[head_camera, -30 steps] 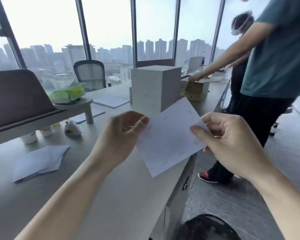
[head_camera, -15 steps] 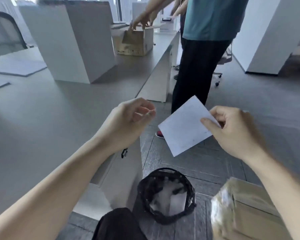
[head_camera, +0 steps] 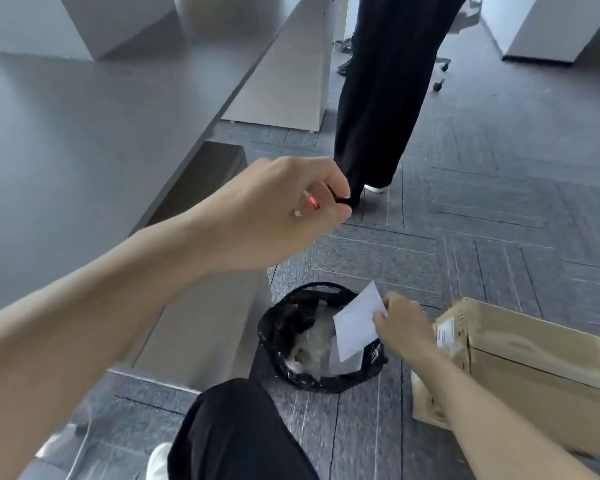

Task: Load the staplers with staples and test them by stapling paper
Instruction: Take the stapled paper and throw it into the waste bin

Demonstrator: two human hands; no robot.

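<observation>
Nearest, a black-trousered knee [head_camera: 239, 431] is seen below both hands. The right hand [head_camera: 400, 327] is reached down and forward, and a white paper sheet [head_camera: 355, 323] is pinched at its right edge between thumb and fingers. The sheet is held tilted over the mouth of a black waste bin [head_camera: 323, 384], which is located just left of and under that hand. Whether the sheet's lower corner touches the bin contents cannot be told. Crumpled clear plastic is seen inside the bin. A brown cardboard box [head_camera: 534, 358] is placed on the floor just right of the right hand, close to the wrist. The left hand [head_camera: 278, 209] is held higher and further out, well apart from the right hand, with fingers curled in and thumb tip near the index. A small red-white spot is seen in the gap between the fingers; whether anything is gripped cannot be told. A grey desk [head_camera: 84, 133] is located left of the left hand. Beyond the left hand's fingertips, another person's black-trousered legs [head_camera: 385, 98] are seen standing on grey carpet [head_camera: 499, 220].
</observation>
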